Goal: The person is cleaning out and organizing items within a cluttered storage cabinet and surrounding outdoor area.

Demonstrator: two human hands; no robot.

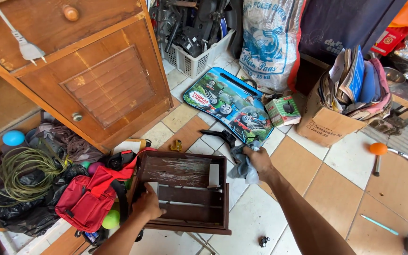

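Two hands: left hand (148,204) grips one brown drawer (185,193), right hand (259,162) clutches one grey cloth (242,166).

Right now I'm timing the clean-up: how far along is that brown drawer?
Looks midway. The left hand steadies the brown drawer; the right hand grips a grey cloth beside it. Pale scratchy streaks still mark the drawer's top panel.

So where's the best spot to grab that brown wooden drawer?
Take the brown wooden drawer by its two side walls, coming from above. It lies open side up, so both rims are free. The left hand already rests on its left rim.
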